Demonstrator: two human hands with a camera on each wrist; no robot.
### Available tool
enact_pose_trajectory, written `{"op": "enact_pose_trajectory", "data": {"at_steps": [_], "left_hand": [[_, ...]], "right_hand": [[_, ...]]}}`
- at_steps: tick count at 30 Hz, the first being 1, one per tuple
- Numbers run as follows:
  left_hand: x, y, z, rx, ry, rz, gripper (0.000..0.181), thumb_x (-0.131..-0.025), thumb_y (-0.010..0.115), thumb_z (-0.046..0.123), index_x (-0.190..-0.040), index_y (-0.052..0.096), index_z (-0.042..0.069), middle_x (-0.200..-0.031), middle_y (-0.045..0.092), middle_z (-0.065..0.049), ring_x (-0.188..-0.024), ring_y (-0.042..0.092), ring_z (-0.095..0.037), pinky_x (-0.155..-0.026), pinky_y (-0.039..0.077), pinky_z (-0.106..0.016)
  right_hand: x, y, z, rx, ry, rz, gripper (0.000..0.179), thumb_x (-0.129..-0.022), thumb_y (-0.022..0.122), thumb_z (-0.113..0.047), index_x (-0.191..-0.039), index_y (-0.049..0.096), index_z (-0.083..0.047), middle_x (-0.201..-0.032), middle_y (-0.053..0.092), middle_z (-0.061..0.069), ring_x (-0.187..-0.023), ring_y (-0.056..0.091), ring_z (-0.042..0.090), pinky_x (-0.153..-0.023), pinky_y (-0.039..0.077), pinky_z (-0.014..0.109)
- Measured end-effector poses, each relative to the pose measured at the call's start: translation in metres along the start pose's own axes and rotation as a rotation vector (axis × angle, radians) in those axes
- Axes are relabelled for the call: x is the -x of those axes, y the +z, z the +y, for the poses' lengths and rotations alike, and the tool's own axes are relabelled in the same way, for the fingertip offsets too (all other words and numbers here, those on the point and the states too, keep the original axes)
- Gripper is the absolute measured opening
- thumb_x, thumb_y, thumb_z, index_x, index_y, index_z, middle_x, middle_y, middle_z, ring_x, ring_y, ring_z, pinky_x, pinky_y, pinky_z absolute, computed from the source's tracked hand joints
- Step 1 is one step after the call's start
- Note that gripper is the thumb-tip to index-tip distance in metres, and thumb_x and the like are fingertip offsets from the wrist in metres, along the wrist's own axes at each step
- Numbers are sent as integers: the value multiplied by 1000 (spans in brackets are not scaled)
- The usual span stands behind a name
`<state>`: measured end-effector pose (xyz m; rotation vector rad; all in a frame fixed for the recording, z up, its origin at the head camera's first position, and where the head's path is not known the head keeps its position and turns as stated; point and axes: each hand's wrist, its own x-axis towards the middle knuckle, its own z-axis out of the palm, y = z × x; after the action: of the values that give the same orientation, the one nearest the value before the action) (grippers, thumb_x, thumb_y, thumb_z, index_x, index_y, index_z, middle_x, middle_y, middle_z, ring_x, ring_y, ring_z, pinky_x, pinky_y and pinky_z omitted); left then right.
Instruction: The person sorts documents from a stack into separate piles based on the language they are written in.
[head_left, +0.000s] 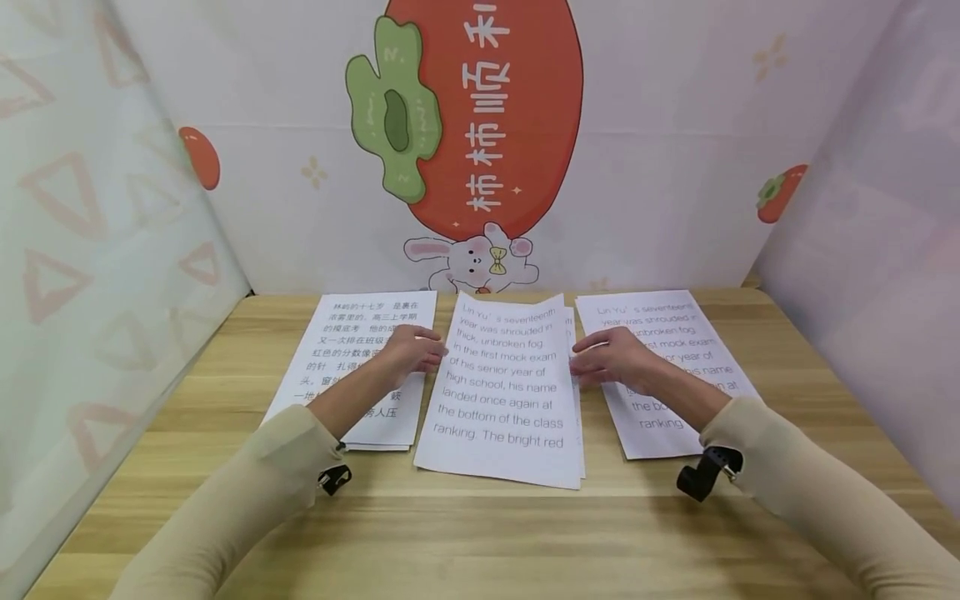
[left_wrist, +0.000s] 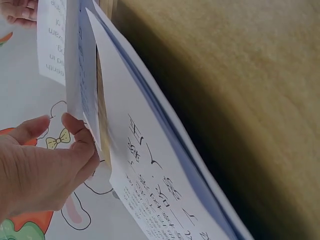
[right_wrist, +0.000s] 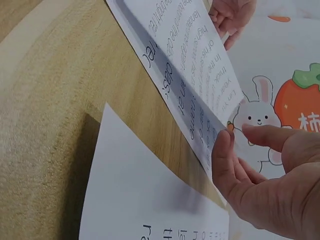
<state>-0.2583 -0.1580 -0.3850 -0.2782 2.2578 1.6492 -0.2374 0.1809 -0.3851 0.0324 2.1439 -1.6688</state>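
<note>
Between the hands lies a small pile of printed sheets [head_left: 495,400] with English text, its top sheet bowed and a lower one peeking out at the right. My left hand [head_left: 412,354] is at the pile's left edge; in the left wrist view the thumb [left_wrist: 36,129] stands apart from the fingers, whose tips are right at the paper's edge. On the opposite side, my right hand [head_left: 611,358] has its fingers at the right edge, the thumb [right_wrist: 265,135] likewise spread away. Neither hand pinches the paper.
Under the left forearm lies a stack of sheets with Chinese text [head_left: 352,333]. Another English-text sheet [head_left: 660,333] is under the right hand and forearm. All rest on a wooden table [head_left: 480,542], with a printed backdrop [head_left: 300,233] behind and fabric walls at both sides.
</note>
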Motion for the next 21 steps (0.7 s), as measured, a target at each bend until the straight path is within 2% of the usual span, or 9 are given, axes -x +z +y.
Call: {"op": "enact_pose_trajectory", "data": {"at_steps": [3, 6, 10, 16, 21], "left_hand": [[1, 3, 0, -16, 11, 5, 41, -91, 74, -2, -130, 61, -2, -102, 69, -12, -77, 65, -16, -70, 56, -22], [3, 5, 2, -34, 25, 8, 32, -87, 77, -5, -116, 66, -1, -99, 68, -10, -77, 65, -17, -67, 54, -24], [5, 9, 6, -22, 51, 0, 22, -85, 79, -5, -103, 68, -1, -97, 70, -10, -78, 69, -19, -67, 59, -26], [6, 17, 15, 100, 70, 7, 20, -87, 79, -4, -104, 66, -1, -95, 73, -13, -74, 74, -20, -69, 65, -32], [6, 27, 22, 154, 95, 12, 22, -91, 76, -2, -109, 64, -1, -98, 75, -16, -76, 76, -23, -71, 65, -32]], "right_hand": [[0, 3, 1, 29, -7, -8, 43, -94, 70, 1, -131, 53, 16, -105, 67, 13, -87, 70, 15, -84, 64, 33], [2, 7, 1, 67, 1, -12, 43, -93, 72, 0, -130, 54, 13, -101, 65, 11, -84, 70, 14, -79, 64, 30], [6, 12, 0, 91, 13, -1, 45, -92, 73, 0, -131, 52, 9, -99, 65, 11, -80, 69, 15, -74, 64, 30], [11, 7, -4, 87, -29, 64, 48, -92, 69, 5, -135, 48, 12, -100, 65, 14, -82, 69, 18, -80, 65, 39], [16, -9, -10, 92, -47, 120, 48, -97, 64, 3, -140, 45, 15, -115, 60, 20, -93, 67, 19, -88, 64, 40]]}}
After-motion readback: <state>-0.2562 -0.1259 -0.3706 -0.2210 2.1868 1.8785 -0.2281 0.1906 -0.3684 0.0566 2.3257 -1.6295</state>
